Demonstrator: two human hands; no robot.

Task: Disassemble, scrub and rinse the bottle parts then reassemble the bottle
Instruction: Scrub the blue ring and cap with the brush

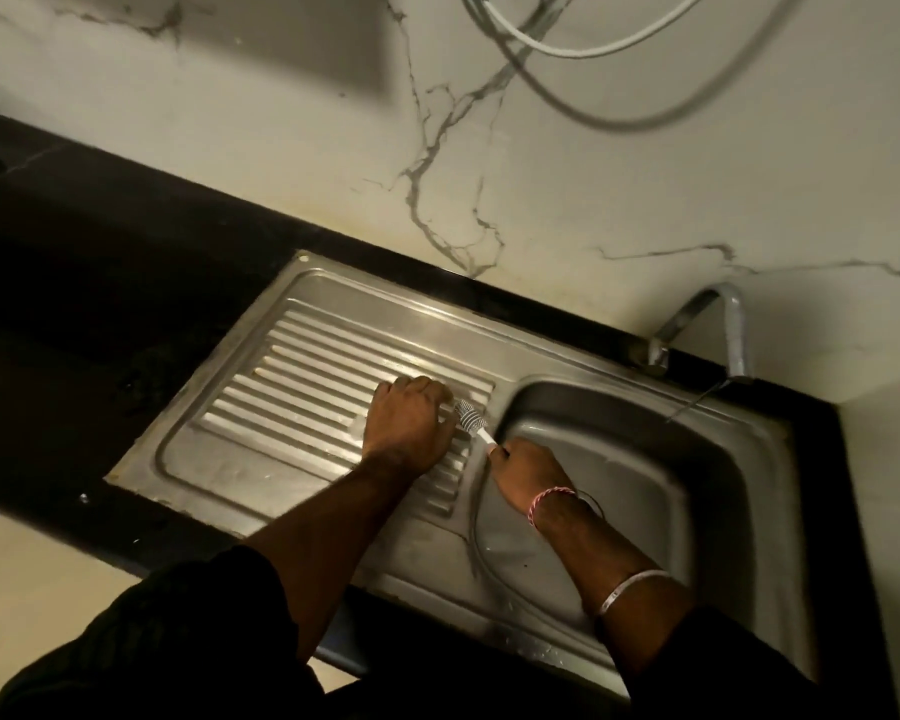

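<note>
My left hand (409,426) lies over the ribbed steel drainboard (281,402), fingers curled round something small and pale that is mostly hidden under it; I cannot tell which bottle part it is. My right hand (528,472) grips the white handle of a bottle brush (470,415) at the basin's left rim. The brush's grey-and-white bristle head points up-left and meets the fingertips of my left hand. No bottle body shows in the head view.
The steel sink basin (619,459) lies to the right, with a curved tap (707,319) at its back rim. A black counter (100,283) surrounds the sink. Marble wall behind, with a white cable (567,46) hanging at the top.
</note>
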